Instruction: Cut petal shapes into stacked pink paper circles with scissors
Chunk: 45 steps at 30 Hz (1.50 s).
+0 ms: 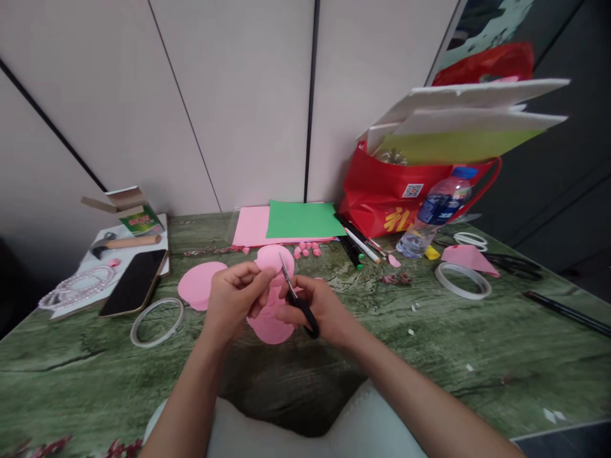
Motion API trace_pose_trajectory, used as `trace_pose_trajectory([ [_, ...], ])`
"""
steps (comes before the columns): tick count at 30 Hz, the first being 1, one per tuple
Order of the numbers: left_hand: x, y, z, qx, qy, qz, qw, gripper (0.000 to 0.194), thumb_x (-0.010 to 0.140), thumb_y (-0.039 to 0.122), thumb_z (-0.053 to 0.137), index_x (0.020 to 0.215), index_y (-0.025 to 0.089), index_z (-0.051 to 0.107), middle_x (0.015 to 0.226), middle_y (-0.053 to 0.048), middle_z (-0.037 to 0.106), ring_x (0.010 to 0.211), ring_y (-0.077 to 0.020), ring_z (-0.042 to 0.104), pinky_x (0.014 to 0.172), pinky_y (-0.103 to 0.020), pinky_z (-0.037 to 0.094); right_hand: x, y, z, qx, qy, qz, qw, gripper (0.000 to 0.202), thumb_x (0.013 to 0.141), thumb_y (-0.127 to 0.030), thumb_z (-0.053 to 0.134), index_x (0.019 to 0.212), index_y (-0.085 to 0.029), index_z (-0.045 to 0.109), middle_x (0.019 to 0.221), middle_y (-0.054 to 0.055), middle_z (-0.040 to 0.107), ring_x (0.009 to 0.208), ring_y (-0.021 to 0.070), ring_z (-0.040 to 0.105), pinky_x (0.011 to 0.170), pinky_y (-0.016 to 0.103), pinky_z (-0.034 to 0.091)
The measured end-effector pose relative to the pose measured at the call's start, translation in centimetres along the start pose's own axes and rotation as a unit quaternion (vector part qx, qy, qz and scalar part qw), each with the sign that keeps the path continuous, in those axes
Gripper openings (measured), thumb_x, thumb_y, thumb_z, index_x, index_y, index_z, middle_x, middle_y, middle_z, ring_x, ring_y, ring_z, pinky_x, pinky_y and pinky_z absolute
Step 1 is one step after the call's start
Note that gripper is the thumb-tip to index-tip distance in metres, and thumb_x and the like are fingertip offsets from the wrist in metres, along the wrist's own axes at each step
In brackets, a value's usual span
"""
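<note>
Here are the scissors (305, 315), right in my right hand (312, 305), fingers closed around the black handles, the narrow blades pointing up and away from me, over the middle of the near part of the table (353, 375). My left hand (241, 289) is just beside the blades, thumb and forefinger pinched narrow, and whatever sits between them is too small to make out. Behind and beneath both hands, pink paper rounds (272, 329), partly hidden by my fingers. Just left of my left hand, there's another pink round (200, 285) flat on the table.

Moving outward, a cluster of pink balls (308, 249) sits just beyond the scissors, and behind it a green sheet (305, 220) overlaps a pink sheet (251, 224). Over to the left: a roll of tape (157, 322), a dark phone (135, 283), a string of beads (79, 286), a hammer (131, 242) and an opened box (138, 219). To the right of the sheets lie the pens (361, 245), then a red bag (370, 191) stuffed with boards (458, 124), a blue-capped bottle (436, 210) leaning in front of it. Farther right, a wider tape roll (463, 281) touches a folded pink piece (470, 259), with a black pen (568, 312) beyond, near the table's right side.
</note>
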<state>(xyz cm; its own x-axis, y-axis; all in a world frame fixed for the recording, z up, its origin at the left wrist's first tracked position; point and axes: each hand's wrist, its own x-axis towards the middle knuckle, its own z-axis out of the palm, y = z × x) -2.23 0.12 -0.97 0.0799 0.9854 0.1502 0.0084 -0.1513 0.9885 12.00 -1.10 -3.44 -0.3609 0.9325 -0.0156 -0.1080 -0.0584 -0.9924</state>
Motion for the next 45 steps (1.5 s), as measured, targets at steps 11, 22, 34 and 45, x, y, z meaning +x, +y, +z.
trace_pose_trajectory([
  [11,0.1,0.2,0.0,-0.032,0.044,0.006,0.999,0.015,0.069,0.026,0.063,0.061,0.015,0.058,0.035,0.007,0.043,0.027,-0.0016,0.030,0.028,-0.014,0.016,-0.2,-0.3,0.1,-0.004,-0.005,0.007,1.000,0.037,0.053,-0.038,0.074,0.070,-0.016,0.050,0.043,-0.007,0.050,0.037,0.0050,0.042,0.037,0.017,0.032],
  [22,0.2,0.0,-0.2,-0.034,0.070,0.035,0.996,0.014,0.070,0.027,0.062,0.065,0.015,0.058,0.037,0.006,0.046,0.028,-0.0016,0.031,0.028,-0.014,0.018,-0.3,-0.3,0.2,-0.001,-0.019,0.036,0.999,0.036,0.053,-0.038,0.075,0.069,-0.016,0.051,0.042,-0.008,0.048,0.035,0.0065,0.044,0.036,0.017,0.032],
  [34,0.1,-0.1,-0.3,0.041,0.001,-0.002,0.999,0.018,0.068,0.030,0.063,0.060,0.015,0.057,0.036,0.007,0.043,0.029,-0.0025,0.032,0.029,-0.014,0.021,0.1,0.6,-0.4,0.018,-0.025,-0.017,0.999,0.046,0.049,-0.034,0.077,0.082,-0.017,0.050,0.056,-0.007,0.051,0.050,0.0071,0.048,0.050,0.021,0.037],
  [45,0.4,-0.8,-0.3,0.034,-0.001,0.010,0.999,0.019,0.068,0.031,0.064,0.064,0.014,0.056,0.036,0.007,0.043,0.030,-0.0025,0.031,0.029,-0.014,0.021,0.0,0.6,-0.6,0.032,-0.039,0.009,0.999,0.036,0.056,-0.040,0.072,0.075,-0.015,0.054,0.045,-0.009,0.048,0.041,0.0055,0.045,0.050,0.024,0.045],
])
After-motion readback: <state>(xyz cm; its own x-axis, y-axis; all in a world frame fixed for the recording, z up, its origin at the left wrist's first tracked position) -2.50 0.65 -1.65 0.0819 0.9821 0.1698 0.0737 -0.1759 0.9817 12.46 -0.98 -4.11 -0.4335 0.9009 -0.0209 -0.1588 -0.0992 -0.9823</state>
